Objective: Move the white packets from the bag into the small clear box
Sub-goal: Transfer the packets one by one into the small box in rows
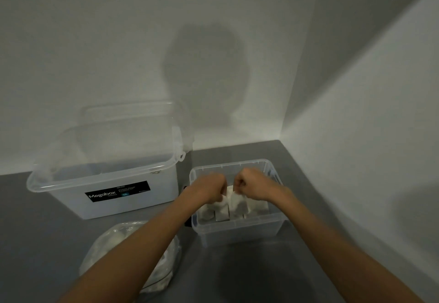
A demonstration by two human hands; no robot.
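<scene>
The small clear box (pixel 240 227) stands on the grey table at centre right. Several white packets (pixel 222 214) stand upright in a row inside it. My left hand (pixel 210 187) and my right hand (pixel 249 185) are both inside the box, fingers pinched on the top edges of white packets (pixel 231 195) between them. The clear plastic bag (pixel 118 243) with more white packets lies at the lower left, partly hidden under my left forearm.
A large clear storage box (pixel 104 181) with a black label stands open at the left, its lid leaning against the back wall. White walls meet in a corner behind and to the right of the small box.
</scene>
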